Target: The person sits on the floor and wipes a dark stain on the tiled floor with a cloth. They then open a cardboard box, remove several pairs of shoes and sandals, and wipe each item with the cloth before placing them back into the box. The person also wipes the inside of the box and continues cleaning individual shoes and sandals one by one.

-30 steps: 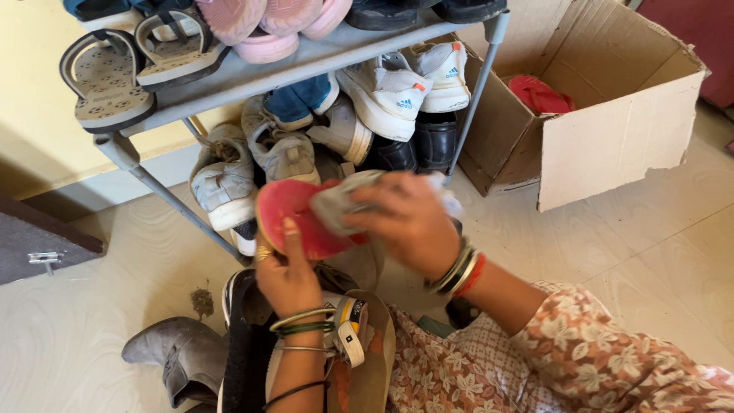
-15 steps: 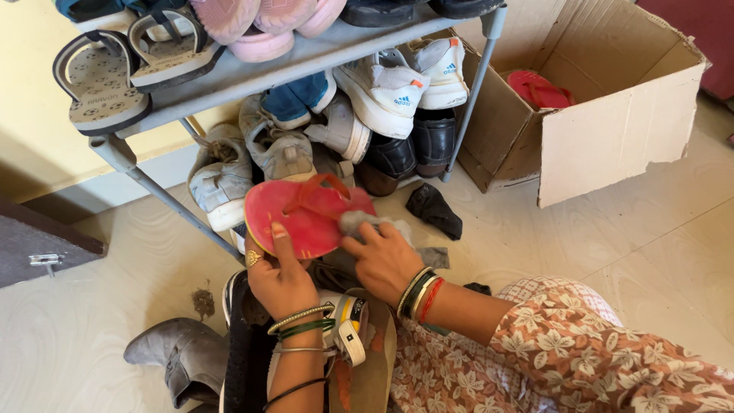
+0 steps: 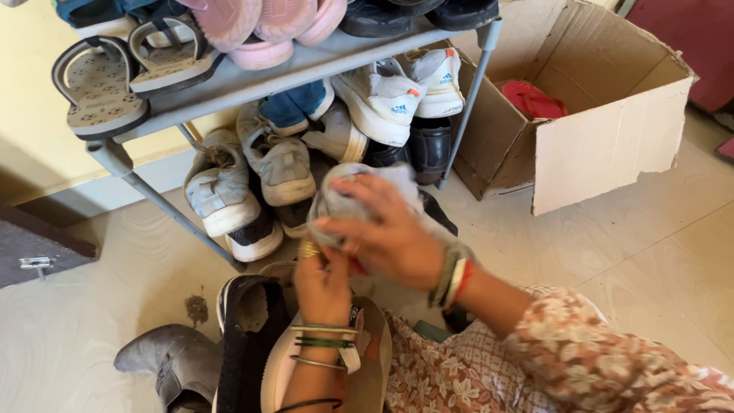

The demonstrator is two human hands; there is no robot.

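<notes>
**Two hands, one rag, shoes all round**

The right hand (image 3: 386,233) is spread over a grey cloth (image 3: 344,200), pressing it down; a sliver of red slipper (image 3: 356,267) peeks out beneath it. The left hand (image 3: 321,279) is closed around that slipper from below, though most of it is hidden. One second red slipper (image 3: 529,99) lies in the open cardboard box (image 3: 604,149). On the grey rack (image 3: 252,73) sit two patterned sandals (image 3: 122,73); below are two white trainers (image 3: 397,88). One grey boot (image 3: 164,363) lies on the floor.
</notes>
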